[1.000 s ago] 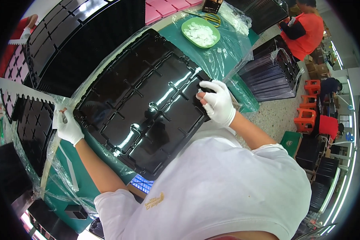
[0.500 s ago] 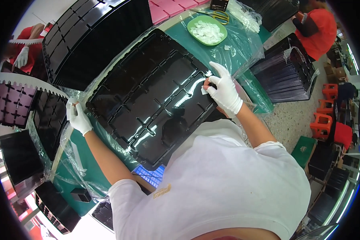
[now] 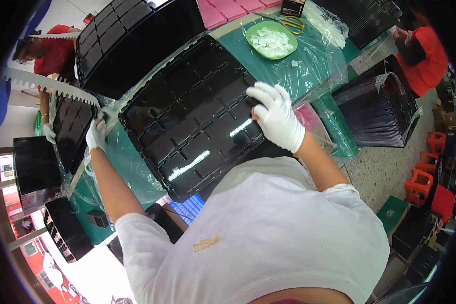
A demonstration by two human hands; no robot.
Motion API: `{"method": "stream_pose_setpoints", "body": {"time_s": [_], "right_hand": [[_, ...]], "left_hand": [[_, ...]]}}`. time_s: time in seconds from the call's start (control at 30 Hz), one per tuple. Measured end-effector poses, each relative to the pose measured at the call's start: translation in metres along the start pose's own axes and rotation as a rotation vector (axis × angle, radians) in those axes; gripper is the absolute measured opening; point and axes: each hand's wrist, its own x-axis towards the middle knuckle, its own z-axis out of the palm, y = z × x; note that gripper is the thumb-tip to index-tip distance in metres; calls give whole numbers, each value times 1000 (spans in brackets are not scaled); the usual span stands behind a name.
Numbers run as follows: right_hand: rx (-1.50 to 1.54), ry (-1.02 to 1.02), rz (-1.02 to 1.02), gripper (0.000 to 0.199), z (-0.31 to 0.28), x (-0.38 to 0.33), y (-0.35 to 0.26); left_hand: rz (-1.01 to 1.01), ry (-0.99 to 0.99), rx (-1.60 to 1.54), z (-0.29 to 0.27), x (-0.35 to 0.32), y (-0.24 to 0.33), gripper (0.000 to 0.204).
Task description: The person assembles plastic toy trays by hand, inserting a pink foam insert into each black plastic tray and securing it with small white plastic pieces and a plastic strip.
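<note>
A large black plastic tray [image 3: 187, 116] with several rectangular compartments lies on the green table [image 3: 309, 55], partly wrapped in clear plastic film [image 3: 314, 45]. My right hand [image 3: 276, 114], in a white glove, presses flat on the tray's right edge. My left hand [image 3: 96, 133], also gloved, grips the film at the tray's left corner. The film stretches from that hand down along the table's left side.
A green plate [image 3: 272, 39] of small white pieces and scissors [image 3: 291, 21] sit at the far side. Stacks of black trays [image 3: 131, 35] stand behind, left [image 3: 33, 167] and right [image 3: 380, 111]. Pink trays [image 3: 228, 9] lie beyond. People in red work at upper left [image 3: 55, 55] and upper right [image 3: 425, 61]. Orange stools [image 3: 425, 172] stand right.
My right hand slid from the tray's upper right corner down onto its right edge. My left hand kept hold of the film at the left corner.
</note>
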Motion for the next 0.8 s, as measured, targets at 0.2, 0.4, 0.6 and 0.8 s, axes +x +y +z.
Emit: {"method": "stream_pose_setpoints", "body": {"time_s": [0.2, 0.4, 0.6, 0.8], "right_hand": [[561, 334, 506, 9, -15, -5, 31], [-143, 453, 500, 13, 12, 62, 148], [-108, 460, 516, 21, 23, 37, 145], [230, 353, 603, 15, 25, -14, 117]], "left_hand": [[-14, 423, 37, 5, -142, 148, 42], [252, 262, -358, 81, -281, 194, 97], [331, 4, -64, 85, -315, 179, 132], [387, -31, 241, 78, -326, 180, 134]]}}
